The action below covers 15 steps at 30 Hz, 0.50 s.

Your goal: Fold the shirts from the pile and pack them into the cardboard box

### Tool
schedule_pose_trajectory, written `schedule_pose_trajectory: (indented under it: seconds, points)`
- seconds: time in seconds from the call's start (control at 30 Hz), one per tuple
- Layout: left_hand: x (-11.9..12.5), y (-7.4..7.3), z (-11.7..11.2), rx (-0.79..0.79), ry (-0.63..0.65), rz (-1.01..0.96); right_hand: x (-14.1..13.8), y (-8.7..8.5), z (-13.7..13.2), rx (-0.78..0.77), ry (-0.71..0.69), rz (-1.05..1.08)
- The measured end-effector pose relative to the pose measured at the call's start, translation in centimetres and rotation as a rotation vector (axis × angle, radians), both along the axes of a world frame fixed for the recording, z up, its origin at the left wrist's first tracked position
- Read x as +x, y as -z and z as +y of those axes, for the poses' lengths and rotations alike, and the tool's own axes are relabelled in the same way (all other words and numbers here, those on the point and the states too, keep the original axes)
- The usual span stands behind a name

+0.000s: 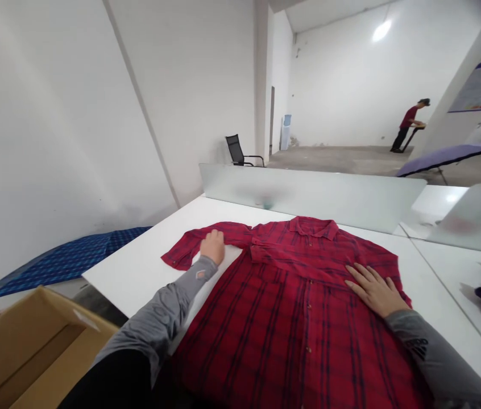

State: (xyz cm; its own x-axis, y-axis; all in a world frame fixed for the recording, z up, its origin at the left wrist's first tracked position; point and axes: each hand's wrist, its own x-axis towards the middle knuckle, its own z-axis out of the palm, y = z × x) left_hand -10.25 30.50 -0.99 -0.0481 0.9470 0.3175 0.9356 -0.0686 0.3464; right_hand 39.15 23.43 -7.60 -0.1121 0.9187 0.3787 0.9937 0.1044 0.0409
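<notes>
Under both hands a red plaid shirt (pixel 291 307) lies front-up on a white table (pixel 138 267). The left hand (pixel 212 246) grips its short sleeve; the right hand (pixel 374 289) presses flat, fingers spread. Best to keep that palm anchoring while the sleeve folds inward.

Shirt (pixel 295 318): red plaid with dark stripes, short-sleeved, buttoned down the front.
Pose: spread flat, front side up, collar pointing away from the person, hem toward them.
Place: on the white bench (pixel 138 272), near its front edge.
Left sleeve (pixel 185 247): stretched out sideways.
Right side: lies smooth and flat, with slight wrinkles near the shoulder.
</notes>
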Motion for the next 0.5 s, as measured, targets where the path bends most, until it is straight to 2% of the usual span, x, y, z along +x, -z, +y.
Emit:
schedule_pose_trajectory:
  seconds: [0.1, 0.2, 0.33, 0.5]
  points:
    - [-4.7, -0.3, -0.2, -0.045, -0.166, 0.041, 0.4, 1.2, 0.4, -0.03, -0.008, 0.025]
    - [-7.2, -0.4, 1.0, -0.108, -0.209, 0.041, 0.8, 1.2, 0.5, -0.027, 0.001, 0.039]
    - [-7.2, -0.1, 3.2, -0.114, -0.21, -0.004, 0.4, 0.6, 0.1, -0.044, 0.016, 0.046]
    - [-6.0, -0.2, 4.6, -0.018, -0.294, -0.128, -0.5, -0.1, -0.7, -0.061, 0.034, 0.018]
